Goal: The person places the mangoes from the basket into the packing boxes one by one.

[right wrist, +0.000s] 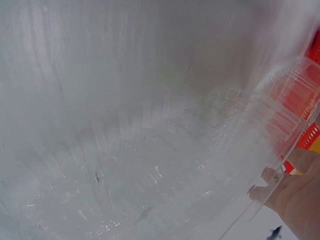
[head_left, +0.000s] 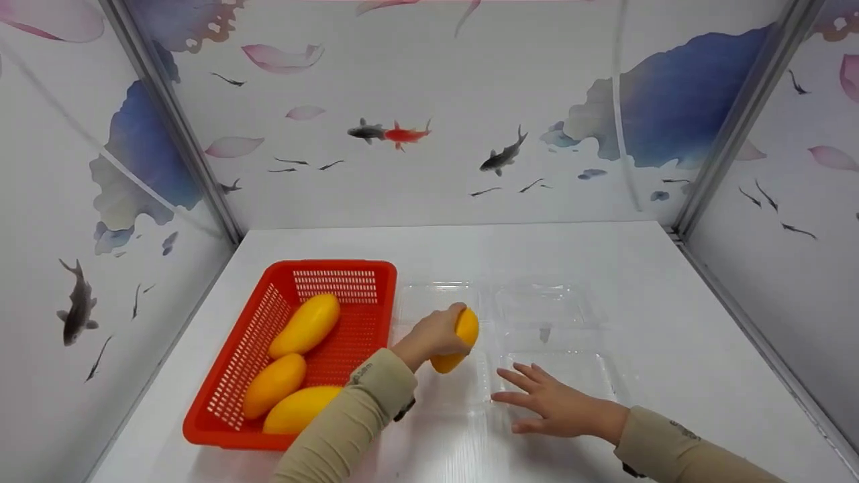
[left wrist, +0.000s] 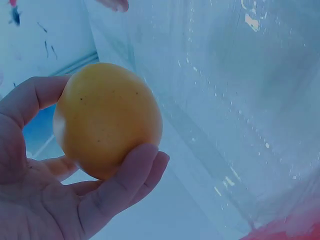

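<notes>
My left hand grips a yellow mango between thumb and fingers, over the left pair of clear plastic boxes. Seen from the left wrist, the mango is rounded end on, with a few dark specks. My right hand spreads its fingers at the front right clear plastic box, holding nothing. In the right wrist view, the fingers lie along the box's clear edge. Several mangoes lie in a red basket left of my left hand.
Clear plastic boxes stand side by side on the white table: one at the back left, one at the back right, others in front. Printed white panels enclose the table at the back and sides.
</notes>
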### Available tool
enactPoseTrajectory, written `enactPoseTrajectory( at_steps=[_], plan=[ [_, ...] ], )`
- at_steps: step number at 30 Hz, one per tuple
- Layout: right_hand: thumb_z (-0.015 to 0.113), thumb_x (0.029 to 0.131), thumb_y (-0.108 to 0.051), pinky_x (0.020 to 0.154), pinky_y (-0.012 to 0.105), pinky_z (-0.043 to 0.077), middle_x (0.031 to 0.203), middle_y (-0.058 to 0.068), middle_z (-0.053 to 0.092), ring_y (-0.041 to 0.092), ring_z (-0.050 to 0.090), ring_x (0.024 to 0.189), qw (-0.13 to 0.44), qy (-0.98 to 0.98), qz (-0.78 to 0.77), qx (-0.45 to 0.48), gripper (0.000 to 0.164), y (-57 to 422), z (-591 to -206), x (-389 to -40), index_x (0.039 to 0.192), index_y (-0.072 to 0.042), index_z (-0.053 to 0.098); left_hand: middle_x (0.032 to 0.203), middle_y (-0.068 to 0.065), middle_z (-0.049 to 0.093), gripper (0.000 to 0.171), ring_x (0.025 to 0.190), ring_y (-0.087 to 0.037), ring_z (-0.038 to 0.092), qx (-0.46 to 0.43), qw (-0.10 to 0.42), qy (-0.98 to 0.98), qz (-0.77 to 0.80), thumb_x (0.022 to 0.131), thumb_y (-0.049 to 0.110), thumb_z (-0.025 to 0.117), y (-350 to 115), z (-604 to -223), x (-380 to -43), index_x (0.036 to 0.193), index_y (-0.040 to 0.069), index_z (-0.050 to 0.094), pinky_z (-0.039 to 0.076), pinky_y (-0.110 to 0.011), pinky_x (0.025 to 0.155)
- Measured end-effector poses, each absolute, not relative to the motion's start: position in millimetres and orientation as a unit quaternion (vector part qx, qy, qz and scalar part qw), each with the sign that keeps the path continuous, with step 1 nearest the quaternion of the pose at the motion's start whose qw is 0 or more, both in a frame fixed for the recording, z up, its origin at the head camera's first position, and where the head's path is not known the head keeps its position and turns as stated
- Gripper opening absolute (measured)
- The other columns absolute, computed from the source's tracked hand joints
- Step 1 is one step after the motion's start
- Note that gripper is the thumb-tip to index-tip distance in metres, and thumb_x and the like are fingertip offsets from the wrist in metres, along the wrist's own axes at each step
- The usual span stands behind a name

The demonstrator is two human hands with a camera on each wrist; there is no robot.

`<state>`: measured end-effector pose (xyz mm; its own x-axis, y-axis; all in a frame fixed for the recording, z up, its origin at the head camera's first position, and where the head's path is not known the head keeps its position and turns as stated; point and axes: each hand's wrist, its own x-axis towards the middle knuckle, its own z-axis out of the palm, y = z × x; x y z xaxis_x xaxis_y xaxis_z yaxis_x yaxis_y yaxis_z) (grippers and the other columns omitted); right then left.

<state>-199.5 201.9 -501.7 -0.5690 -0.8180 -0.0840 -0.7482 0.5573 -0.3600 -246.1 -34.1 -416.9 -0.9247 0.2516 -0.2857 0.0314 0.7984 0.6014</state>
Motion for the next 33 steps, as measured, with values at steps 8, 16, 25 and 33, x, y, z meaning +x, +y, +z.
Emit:
enactPoseTrajectory(
  at_steps=[8, 16, 25, 33],
  plan=[
    [0.044, 0.089, -0.052, 0.103, 0.062, 0.017, 0.150, 0.012, 0.021, 0.040, 0.019, 0.134, 0.134, 0.877, -0.143, -0.440, 0.056, 200, -501, -199, 0.138, -0.026, 0.041, 0.098, -0.007, 0.055, 0.069, 0.083, -0.023, 0.050, 0.081, 0.196, 0.938, 0.273, 0.072, 0.017, 0.072, -13, -448, -239, 0.134, 0.013, 0.041, 0.046, -0.039, 0.081],
    [0.047, 0.089, -0.049, 0.101, 0.063, 0.018, 0.149, 0.013, 0.023, 0.042, 0.021, 0.132, 0.123, 0.877, -0.143, -0.442, 0.054, 201, -502, -199, 0.137, -0.025, 0.042, 0.096, -0.008, 0.055, 0.067, 0.083, -0.024, 0.049, 0.081, 0.198, 0.939, 0.269, 0.071, 0.015, 0.073, -8, -475, -238, 0.131, 0.011, 0.043, 0.045, -0.040, 0.078],
    [0.047, 0.089, -0.050, 0.103, 0.062, 0.017, 0.150, 0.012, 0.021, 0.041, 0.020, 0.134, 0.131, 0.879, -0.140, -0.436, 0.055, 199, -501, -198, 0.137, -0.025, 0.042, 0.095, -0.010, 0.055, 0.071, 0.080, -0.024, 0.050, 0.095, 0.189, 0.942, 0.261, 0.069, 0.014, 0.075, -6, -486, -235, 0.131, 0.009, 0.042, 0.045, -0.039, 0.077],
    [0.048, 0.089, -0.049, 0.103, 0.062, 0.017, 0.150, 0.012, 0.020, 0.041, 0.020, 0.134, 0.143, 0.880, -0.143, -0.429, 0.054, 199, -502, -199, 0.137, -0.025, 0.042, 0.095, -0.010, 0.052, 0.066, 0.081, -0.024, 0.049, 0.087, 0.205, 0.934, 0.278, 0.071, 0.012, 0.071, -6, -480, -231, 0.129, 0.006, 0.039, 0.044, -0.038, 0.078]
  ],
)
